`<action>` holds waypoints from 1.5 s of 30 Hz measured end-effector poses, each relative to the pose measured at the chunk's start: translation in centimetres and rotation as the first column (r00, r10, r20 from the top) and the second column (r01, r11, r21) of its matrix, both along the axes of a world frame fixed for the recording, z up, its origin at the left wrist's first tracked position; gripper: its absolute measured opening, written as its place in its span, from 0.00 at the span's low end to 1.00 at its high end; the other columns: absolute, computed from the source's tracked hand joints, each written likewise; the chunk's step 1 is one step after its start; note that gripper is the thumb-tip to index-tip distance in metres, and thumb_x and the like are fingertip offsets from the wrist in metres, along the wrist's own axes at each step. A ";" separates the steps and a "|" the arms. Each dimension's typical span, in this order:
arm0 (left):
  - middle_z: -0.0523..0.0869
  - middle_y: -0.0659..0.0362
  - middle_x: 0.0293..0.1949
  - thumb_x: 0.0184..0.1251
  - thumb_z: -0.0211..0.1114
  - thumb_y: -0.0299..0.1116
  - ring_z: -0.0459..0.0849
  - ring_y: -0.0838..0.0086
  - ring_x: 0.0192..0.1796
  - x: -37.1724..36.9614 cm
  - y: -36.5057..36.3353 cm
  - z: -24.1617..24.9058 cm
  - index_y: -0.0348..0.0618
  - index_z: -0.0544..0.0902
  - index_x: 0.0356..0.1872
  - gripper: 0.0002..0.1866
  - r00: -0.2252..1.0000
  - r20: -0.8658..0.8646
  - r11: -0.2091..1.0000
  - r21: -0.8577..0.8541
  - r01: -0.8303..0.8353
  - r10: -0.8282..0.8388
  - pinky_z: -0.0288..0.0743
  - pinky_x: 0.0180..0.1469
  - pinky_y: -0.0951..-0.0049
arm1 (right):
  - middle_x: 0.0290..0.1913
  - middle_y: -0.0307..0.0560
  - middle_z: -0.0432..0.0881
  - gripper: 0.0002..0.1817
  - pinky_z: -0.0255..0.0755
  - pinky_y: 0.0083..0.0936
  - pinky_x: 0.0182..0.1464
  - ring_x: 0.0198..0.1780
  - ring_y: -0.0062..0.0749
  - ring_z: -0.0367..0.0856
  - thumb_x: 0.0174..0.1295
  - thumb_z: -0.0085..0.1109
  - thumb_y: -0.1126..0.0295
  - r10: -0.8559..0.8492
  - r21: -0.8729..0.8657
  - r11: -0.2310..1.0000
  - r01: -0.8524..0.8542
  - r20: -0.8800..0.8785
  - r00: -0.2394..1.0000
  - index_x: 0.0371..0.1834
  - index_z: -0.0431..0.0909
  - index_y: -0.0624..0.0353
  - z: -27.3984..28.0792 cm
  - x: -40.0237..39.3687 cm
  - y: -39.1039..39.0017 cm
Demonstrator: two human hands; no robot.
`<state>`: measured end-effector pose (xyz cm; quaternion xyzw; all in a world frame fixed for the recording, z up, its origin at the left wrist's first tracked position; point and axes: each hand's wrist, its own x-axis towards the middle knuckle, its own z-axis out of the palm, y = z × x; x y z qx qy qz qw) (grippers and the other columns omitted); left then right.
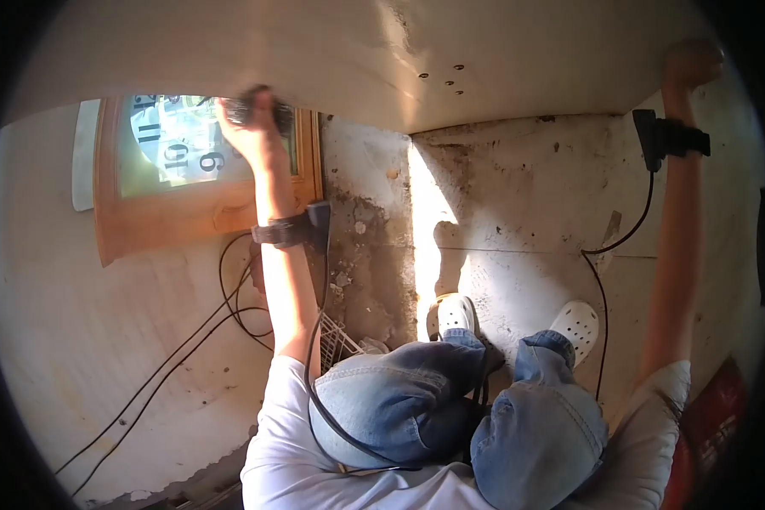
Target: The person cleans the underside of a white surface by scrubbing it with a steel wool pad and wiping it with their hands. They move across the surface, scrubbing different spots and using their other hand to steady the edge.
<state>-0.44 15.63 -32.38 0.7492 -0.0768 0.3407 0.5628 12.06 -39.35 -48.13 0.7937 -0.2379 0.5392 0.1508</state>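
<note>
A large pale panel (331, 51) spans the top of the view, with several small metal studs (449, 82) on its face. At its lower left edge, my left hand (253, 136) is closed around a dark, fuzzy wad (245, 107) that resembles a steel wool scrubber; blur hides its details. Behind that hand is a wooden-framed clock (174, 208) with dark numerals, partly covered by the panel. My right hand (693, 65) is curled at the panel's far right edge and seems to grip it; its fingertips are hidden.
Black straps with small boxes circle both wrists, trailing a cable (604, 314) on the right. More black cables (170, 361) run along the left. A white wire rack (338, 344) lies near my knee. White clogs (576, 331) rest on the stained floor (518, 195). Something red (712, 416) is at right.
</note>
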 end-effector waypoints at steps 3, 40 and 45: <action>0.79 0.61 0.35 0.43 0.71 0.29 0.76 0.76 0.35 -1.4 -0.7 -6.9 0.41 0.79 0.36 0.16 0.880 -0.327 0.843 0.519 -0.137 0.345 0.71 0.41 0.75 | 0.36 0.48 0.77 0.12 0.66 0.33 0.38 0.34 0.43 0.75 0.56 0.49 0.62 0.012 0.039 0.999 -0.011 -0.016 1.000 0.29 0.74 0.61 -1.2 -1.6 -0.1; 0.78 0.52 0.32 0.66 0.46 0.29 0.76 0.66 0.31 0.3 -3.3 -20.6 0.37 0.74 0.42 0.10 0.236 -0.609 0.440 -0.743 -0.504 -0.758 0.72 0.27 0.75 | 0.37 0.48 0.77 0.12 0.66 0.34 0.39 0.36 0.43 0.75 0.56 0.48 0.63 0.000 0.386 0.915 0.116 -0.287 0.958 0.30 0.74 0.61 -11.5 -18.6 -7.1; 0.80 0.52 0.40 0.64 0.47 0.28 0.80 0.65 0.41 -2.0 -8.7 -7.5 0.37 0.73 0.47 0.13 0.488 -0.643 0.753 -0.657 0.046 -0.590 0.76 0.32 0.75 | 0.37 0.48 0.77 0.12 0.66 0.34 0.39 0.36 0.43 0.75 0.56 0.48 0.63 -0.011 0.438 0.889 0.135 -0.272 0.962 0.30 0.74 0.61 -11.7 -19.2 -6.5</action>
